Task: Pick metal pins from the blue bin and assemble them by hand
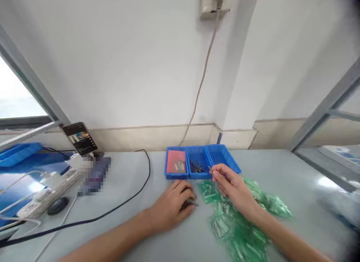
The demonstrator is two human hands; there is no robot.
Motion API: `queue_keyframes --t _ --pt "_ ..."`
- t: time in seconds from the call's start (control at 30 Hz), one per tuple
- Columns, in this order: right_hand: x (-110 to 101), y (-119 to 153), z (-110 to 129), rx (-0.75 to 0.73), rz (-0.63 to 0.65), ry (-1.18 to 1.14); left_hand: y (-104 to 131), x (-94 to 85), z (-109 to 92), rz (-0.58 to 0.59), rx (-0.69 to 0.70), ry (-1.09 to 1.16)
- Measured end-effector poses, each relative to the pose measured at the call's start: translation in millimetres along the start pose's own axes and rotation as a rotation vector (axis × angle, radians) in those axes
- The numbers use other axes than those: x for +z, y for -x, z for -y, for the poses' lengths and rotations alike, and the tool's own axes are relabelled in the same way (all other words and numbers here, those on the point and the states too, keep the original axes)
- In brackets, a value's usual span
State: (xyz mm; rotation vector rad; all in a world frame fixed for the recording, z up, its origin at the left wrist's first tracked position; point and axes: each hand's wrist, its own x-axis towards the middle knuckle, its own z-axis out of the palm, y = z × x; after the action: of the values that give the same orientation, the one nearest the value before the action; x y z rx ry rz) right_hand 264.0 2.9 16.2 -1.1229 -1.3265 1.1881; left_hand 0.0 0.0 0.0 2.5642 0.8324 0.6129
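My left hand (177, 205) rests on the grey table, its fingers curled round several thin dark metal pins (188, 203). Just in front of the right blue bin (222, 157), my right hand (229, 183) pinches a small brass-coloured piece (210, 168) between thumb and forefinger. The middle blue bin (198, 152) holds a loose heap of dark screws or pins (197, 166). In the left blue bin (176, 176) lie a pink sheet (174, 160) and some small silvery pieces. Green plastic bags (247, 235) with metal parts inside spread beneath and beside my right forearm.
A black cable (118, 207) crosses the table on the left. Beyond it are a lit phone (80, 139), a white power strip (47, 196) and a round black object (57, 206). Metal frame posts stand at both sides, and a wall is behind the bins.
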Motion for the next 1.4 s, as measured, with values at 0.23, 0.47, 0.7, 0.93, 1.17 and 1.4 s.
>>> queue_keyframes --t 0.23,0.47,0.7,0.93,1.17,1.4 --pt "1.8 -1.2 0.9 0.001 -0.049 -0.087 0.2 -1.1 -3.6 -0.003 -0.005 0.005" --pt "4.6 0.2 7.8 0.029 -0.099 -0.156 0.7 -0.2 -2.8 -0.017 0.009 -0.004" --pt "4.2 1.0 6.4 0.049 -0.102 -0.171 -0.6 -0.3 -2.9 -0.021 0.015 -0.016" --pt "4.0 -0.6 5.9 0.029 -0.101 -0.151 -1.8 -0.3 -2.2 -0.033 0.038 -0.028" --pt "4.3 0.7 2.4 0.031 -0.082 -0.153 -1.4 -2.3 -3.9 -0.036 0.048 -0.033" --pt "4.2 -0.3 4.3 0.023 -0.066 -0.147 -2.1 -1.8 -4.1 -0.032 0.042 -0.031"
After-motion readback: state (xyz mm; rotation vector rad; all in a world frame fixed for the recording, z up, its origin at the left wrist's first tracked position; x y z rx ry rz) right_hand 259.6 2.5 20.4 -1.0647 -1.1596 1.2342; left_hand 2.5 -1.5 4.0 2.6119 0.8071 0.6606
